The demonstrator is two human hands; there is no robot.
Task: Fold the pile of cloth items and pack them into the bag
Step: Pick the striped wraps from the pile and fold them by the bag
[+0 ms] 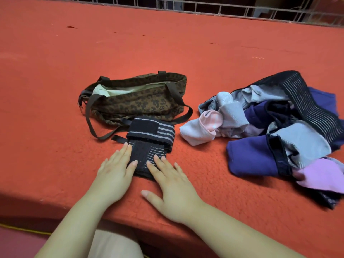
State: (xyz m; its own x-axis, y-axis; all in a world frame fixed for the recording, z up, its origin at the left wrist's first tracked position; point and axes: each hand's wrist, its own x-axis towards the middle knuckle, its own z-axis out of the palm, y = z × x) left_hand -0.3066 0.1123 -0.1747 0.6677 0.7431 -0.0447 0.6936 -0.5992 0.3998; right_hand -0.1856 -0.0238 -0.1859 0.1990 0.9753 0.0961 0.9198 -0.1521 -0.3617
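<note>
Your left hand [116, 170] and right hand [172, 185] both lie flat with straight fingers pressing the near end of the black grey-striped wrap [150, 144], gripping nothing; it's folded on the red cloth surface [55, 108], its far end touching the bag. The leopard-print bag [137, 101] sits just behind it, mouth open, pale lining showing, dark straps loose. The pile [275, 127] of purple, grey, pink and black striped pieces sits to your right, apart from the bag; no readable labels or writing.
</note>
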